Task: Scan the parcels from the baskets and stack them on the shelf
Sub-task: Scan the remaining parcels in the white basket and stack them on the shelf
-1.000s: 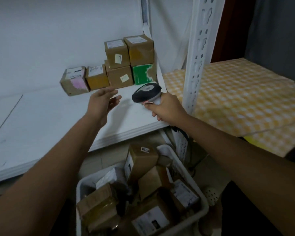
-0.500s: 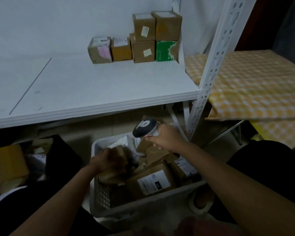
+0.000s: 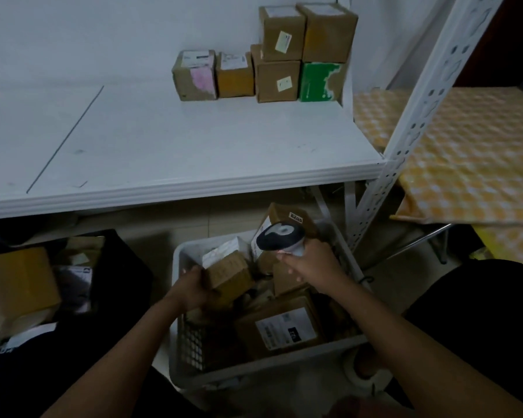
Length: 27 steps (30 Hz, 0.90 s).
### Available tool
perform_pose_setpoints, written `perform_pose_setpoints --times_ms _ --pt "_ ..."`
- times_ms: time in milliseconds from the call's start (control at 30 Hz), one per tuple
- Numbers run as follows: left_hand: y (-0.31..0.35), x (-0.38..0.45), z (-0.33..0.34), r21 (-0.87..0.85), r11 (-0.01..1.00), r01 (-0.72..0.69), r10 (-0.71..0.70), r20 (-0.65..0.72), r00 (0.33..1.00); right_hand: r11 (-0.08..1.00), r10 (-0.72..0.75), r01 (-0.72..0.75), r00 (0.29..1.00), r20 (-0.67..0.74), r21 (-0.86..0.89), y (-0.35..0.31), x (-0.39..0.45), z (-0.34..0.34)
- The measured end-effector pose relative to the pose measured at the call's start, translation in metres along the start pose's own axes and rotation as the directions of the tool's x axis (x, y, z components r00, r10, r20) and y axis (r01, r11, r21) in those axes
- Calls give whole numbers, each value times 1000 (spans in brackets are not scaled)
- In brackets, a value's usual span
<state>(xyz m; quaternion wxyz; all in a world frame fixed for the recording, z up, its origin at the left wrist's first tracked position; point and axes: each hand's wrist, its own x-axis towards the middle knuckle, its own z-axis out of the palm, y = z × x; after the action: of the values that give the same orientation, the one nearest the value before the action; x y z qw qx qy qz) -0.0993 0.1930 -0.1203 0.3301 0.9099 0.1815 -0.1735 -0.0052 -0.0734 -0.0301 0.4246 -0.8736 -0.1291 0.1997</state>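
Observation:
A white basket (image 3: 266,365) on the floor below the shelf holds several brown cardboard parcels. My left hand (image 3: 192,289) grips a small brown parcel (image 3: 230,274) at the basket's left side, lifted a little above the others. My right hand (image 3: 310,265) holds a handheld scanner (image 3: 280,238) with a dark head over the basket's far part, pointing left toward the parcel. On the white shelf (image 3: 175,146) several scanned parcels (image 3: 272,55) stand stacked at the back right corner, one with a green face (image 3: 319,82).
A white perforated shelf post (image 3: 411,128) rises right of the basket. Beyond it lies a surface with a yellow checked cloth (image 3: 471,155). At the left, a dark container (image 3: 27,294) holds more parcels, among them a large yellow-brown one.
My left hand came down from the shelf into the basket and took hold of a small parcel. The right hand lowered the scanner from shelf height to just above the basket.

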Motion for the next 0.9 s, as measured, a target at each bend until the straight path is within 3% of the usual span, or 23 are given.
perform_pose_setpoints --times_ms 100,200,300,367,433,500,567,600,700,800,900 --pt "34 -20 -15 -116 991 -63 62 -13 998 996 -48 53 996 -81 67 -12 3 -17" --pt "76 -44 -45 -238 948 -211 213 -15 977 979 -107 145 963 -247 142 -27 5 -45" --pt "119 -63 -79 -274 886 -374 338 -170 926 927 -111 246 900 -421 282 -37 8 -74" --pt "146 -70 -99 -248 833 -495 420 -300 857 893 -67 283 851 -520 349 -40 12 -91" --pt "170 -69 -116 -122 805 -581 490 -416 766 876 -27 297 816 -577 379 -41 14 -105" --pt "184 -53 -125 115 784 -611 568 -529 630 855 0 309 803 -595 417 -45 15 -115" --pt "191 -29 -127 380 775 -504 623 -592 512 842 28 305 800 -599 446 -49 17 -120" --pt "190 -15 -124 497 765 -410 645 -587 490 839 37 301 801 -598 454 -51 19 -120" --pt "183 14 -111 684 688 -242 686 -506 523 833 44 292 811 -583 469 -54 23 -120" --pt "180 24 -104 673 694 -256 656 -445 610 845 16 295 820 -572 447 -58 28 -120" --pt "185 26 -109 612 731 -303 637 -453 623 850 -2 295 830 -557 437 -63 37 -119"
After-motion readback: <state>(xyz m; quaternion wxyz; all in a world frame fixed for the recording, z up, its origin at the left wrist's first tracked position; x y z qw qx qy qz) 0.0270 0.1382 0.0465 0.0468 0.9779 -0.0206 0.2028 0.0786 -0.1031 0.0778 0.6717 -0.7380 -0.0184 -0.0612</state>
